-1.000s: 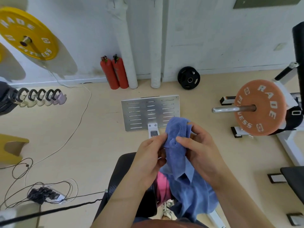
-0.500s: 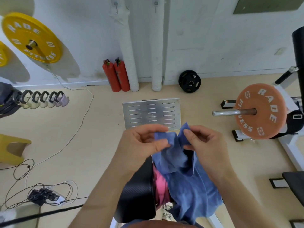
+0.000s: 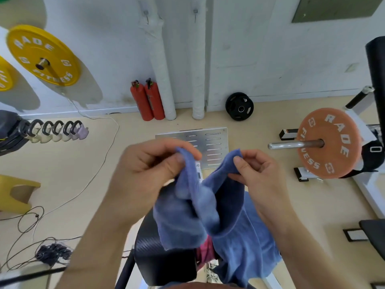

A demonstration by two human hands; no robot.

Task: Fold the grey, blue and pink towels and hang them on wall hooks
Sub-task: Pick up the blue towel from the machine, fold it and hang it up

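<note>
I hold the blue towel (image 3: 227,222) up in front of me, bunched and hanging down over a black padded bench (image 3: 164,259). My left hand (image 3: 150,172) pinches one top corner of it and my right hand (image 3: 256,174) pinches another, the two corners a short way apart. A bit of the pink towel (image 3: 205,250) shows under the blue one on the bench. Two small metal wall hooks, the left one (image 3: 146,16) and the right one (image 3: 195,14), sit high on the white wall. No grey towel is visible.
Two red extinguishers (image 3: 148,100) and white wrapped pipes (image 3: 162,65) stand at the wall. A slotted metal plate (image 3: 210,147) lies on the floor. An orange weight plate (image 3: 329,142) on a bar is at right, yellow plates (image 3: 43,56) and a kettlebell rack (image 3: 56,130) at left, cables (image 3: 41,243) lower left.
My hands have moved apart, each keeping a corner, so the top edge of the blue towel has opened out. The view has tilted up, showing more of the wall and its hooks.
</note>
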